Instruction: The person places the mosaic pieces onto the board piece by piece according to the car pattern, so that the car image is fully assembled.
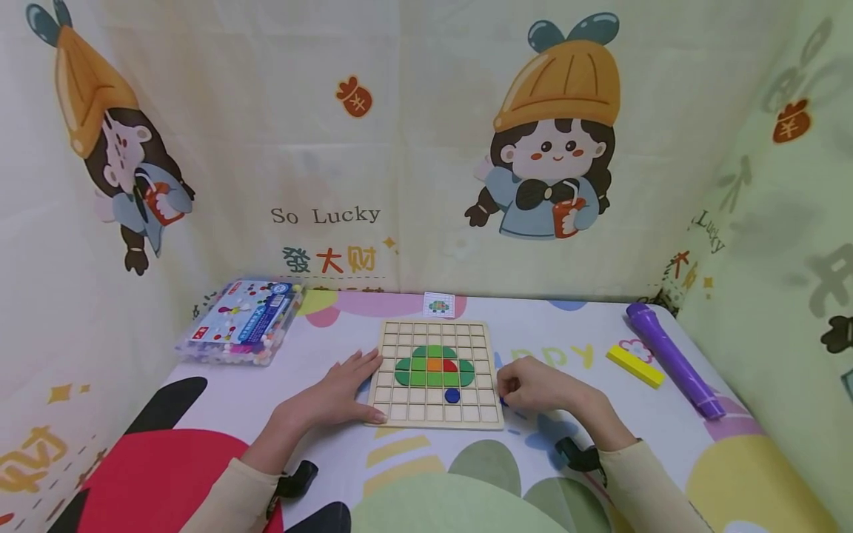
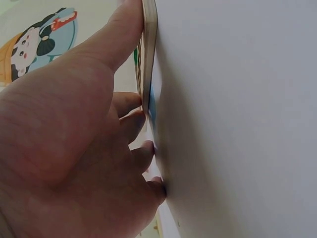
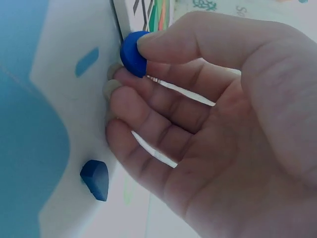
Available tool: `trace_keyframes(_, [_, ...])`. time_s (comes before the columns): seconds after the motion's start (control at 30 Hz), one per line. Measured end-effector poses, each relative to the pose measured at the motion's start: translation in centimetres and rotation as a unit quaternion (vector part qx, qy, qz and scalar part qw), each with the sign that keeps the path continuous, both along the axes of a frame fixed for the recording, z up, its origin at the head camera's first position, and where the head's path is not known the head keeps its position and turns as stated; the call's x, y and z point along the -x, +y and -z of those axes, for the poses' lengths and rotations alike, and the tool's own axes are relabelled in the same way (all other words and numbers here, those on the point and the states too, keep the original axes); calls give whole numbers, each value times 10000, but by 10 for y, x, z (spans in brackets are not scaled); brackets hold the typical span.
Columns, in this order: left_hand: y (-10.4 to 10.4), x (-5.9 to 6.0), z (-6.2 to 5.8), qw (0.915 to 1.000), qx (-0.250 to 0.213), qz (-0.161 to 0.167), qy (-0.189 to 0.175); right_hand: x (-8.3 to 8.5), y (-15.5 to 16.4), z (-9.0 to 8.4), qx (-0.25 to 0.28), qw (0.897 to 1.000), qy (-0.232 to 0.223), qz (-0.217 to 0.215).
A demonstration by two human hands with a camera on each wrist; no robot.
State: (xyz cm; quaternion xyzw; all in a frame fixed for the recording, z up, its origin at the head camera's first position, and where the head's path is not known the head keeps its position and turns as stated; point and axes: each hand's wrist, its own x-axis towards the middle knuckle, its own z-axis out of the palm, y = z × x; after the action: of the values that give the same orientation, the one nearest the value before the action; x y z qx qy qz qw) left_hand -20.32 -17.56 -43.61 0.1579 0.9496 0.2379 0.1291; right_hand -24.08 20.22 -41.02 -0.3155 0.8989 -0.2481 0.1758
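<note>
- Wooden grid board (image 1: 435,374) lies flat at the table's middle, our landmark; a green dome of tiles with an orange and a red piece fills its centre, and a blue round piece (image 1: 452,395) sits in a cell just below that dome.
- Left hand (image 1: 340,392) is flat on the table against the board's left edge, fingers straight and slightly spread, thumb along the rim — bracing it, I'd judge, so it won't slide.
- Right hand (image 1: 540,385) sits just right of the board, fingers curled, thumb and forefinger pinching a small blue disc (image 3: 132,53) close by the board's edge.
- Another blue piece (image 3: 95,178) lies loose on the table beside that hand.
- Purple torch (image 1: 673,359) and yellow block (image 1: 634,366) rest well right of the board; a bead box (image 1: 243,320) well left.
</note>
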Motion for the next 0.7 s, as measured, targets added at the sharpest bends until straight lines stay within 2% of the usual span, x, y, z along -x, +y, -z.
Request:
trace_keyframes(0.2, [2, 0, -1, 10000, -24, 22, 26, 0, -1, -1, 58, 9999, 66, 67])
trace_keyframes(0.7, [-1, -2, -2, 10000, -32, 13, 1, 1, -26, 4, 712, 9967, 269, 292])
